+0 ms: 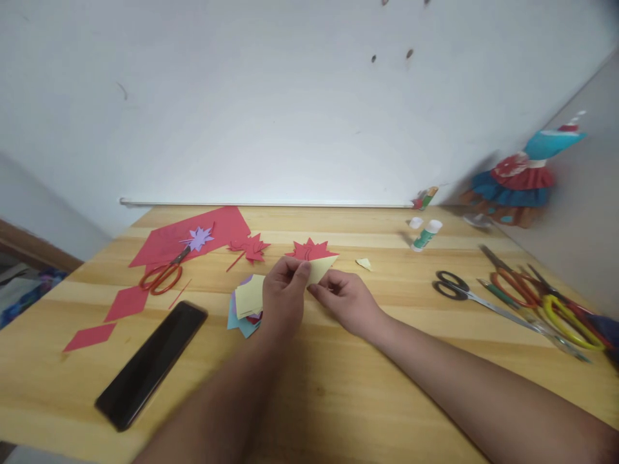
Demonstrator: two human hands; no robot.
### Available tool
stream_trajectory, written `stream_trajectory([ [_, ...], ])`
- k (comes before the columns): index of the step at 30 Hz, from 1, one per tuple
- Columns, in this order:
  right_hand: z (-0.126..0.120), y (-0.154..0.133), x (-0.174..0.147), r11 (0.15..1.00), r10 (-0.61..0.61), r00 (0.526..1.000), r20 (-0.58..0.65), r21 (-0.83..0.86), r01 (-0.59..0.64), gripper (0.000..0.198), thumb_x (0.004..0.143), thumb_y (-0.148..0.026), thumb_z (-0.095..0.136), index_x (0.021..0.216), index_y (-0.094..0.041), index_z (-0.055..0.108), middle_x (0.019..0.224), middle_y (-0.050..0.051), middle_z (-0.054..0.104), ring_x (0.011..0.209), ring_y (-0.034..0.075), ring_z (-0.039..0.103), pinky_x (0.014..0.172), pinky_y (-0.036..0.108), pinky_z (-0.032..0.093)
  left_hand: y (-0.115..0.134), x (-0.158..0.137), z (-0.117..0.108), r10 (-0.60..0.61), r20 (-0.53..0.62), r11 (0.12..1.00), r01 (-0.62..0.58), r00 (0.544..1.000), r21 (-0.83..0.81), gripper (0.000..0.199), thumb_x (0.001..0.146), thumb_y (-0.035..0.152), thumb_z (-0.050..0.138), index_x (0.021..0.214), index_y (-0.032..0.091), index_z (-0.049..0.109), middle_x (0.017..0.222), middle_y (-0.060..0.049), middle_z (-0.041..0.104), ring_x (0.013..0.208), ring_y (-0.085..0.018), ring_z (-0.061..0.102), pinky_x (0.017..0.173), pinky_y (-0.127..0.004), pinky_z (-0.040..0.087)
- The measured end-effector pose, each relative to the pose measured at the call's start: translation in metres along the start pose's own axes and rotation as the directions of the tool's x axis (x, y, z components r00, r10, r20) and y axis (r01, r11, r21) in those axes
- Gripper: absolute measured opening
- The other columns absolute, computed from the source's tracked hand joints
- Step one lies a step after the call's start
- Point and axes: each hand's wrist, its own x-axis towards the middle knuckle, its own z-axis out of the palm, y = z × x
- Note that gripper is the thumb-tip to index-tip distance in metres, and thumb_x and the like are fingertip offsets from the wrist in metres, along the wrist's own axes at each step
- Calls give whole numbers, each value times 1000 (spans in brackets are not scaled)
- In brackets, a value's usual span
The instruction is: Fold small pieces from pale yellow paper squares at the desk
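A folded piece of pale yellow paper (pixel 322 268) is pinched between the thumb and fingers of my left hand (pixel 286 291). My right hand (pixel 349 301) is closed at the paper's lower edge, thumb and fingertips together on it. Just behind the yellow paper lies a red paper leaf shape (pixel 310 247), partly hidden by it. A second red leaf cutout (pixel 252 247) rests further left. Beside my left wrist sits a stack of coloured paper squares (pixel 248 300), yellow on top, with purple and blue showing underneath.
At left are orange-handled scissors (pixel 162 277), a purple paper star (pixel 199 239), red paper (pixel 159 238) and a black phone (pixel 152 364). A glue stick (pixel 426 236), black-handled scissors (pixel 464 290), yellow-handled scissors (pixel 565 322) and a paper doll (pixel 520 171) stand or lie at right.
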Motion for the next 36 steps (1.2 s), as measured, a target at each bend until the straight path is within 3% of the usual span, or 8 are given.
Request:
stream_trajectory([
  [7, -1, 1, -2, 1000, -4, 996, 85, 8, 3, 33, 83, -46, 71, 67, -23, 52, 62, -4, 45, 57, 13, 38, 54, 28, 29, 0, 1, 0, -16, -34, 999, 15, 999, -30, 27, 80, 40, 79, 73, 19, 65, 66, 3, 60, 63, -11, 51, 61, -22, 43],
  [12, 0, 1, -3, 999, -22, 997, 77, -44, 25, 36, 84, -46, 70, 64, -23, 51, 60, -4, 44, 57, 13, 37, 53, 28, 29, -1, 1, 1, -29, -22, 997, 27, 999, -68, 29, 79, 43, 80, 75, 19, 64, 68, 3, 61, 64, -11, 54, 62, -22, 45],
  [17, -2, 3, -1, 998, -57, 998, 39, -29, 58, 37, 84, -44, 71, 63, -23, 49, 61, -4, 44, 58, 13, 37, 55, 28, 30, -5, -1, 5, -89, 152, 980, 114, 984, -163, 31, 76, 42, 82, 92, 19, 68, 78, 1, 68, 69, -14, 61, 68, -26, 49],
  [20, -2, 6, 1, 997, -74, 997, 20, -19, 74, 36, 84, -42, 70, 62, -23, 47, 63, -4, 43, 61, 13, 38, 57, 29, 32, -5, -2, 6, -138, 243, 978, 171, 960, -118, 28, 75, 39, 82, 86, 17, 68, 75, 0, 69, 70, -15, 62, 69, -28, 50],
  [26, -1, 10, 4, 1000, -4, 999, 45, 13, 4, 36, 81, -45, 70, 63, -23, 46, 63, -4, 44, 61, 13, 38, 58, 29, 33, -6, -2, 3, -98, 184, 994, 105, 978, -32, 22, 77, 34, 80, 73, 17, 66, 69, 1, 67, 67, -13, 59, 69, -27, 48],
  [36, -2, 4, 4, 998, -32, 998, 48, -48, 34, 32, 80, -40, 67, 62, -24, 46, 59, -6, 43, 57, 12, 37, 55, 28, 30, -3, 2, 4, -180, 118, 977, 191, 977, -93, 26, 69, 37, 84, 85, 17, 76, 74, -1, 71, 72, -16, 63, 73, -29, 49],
])
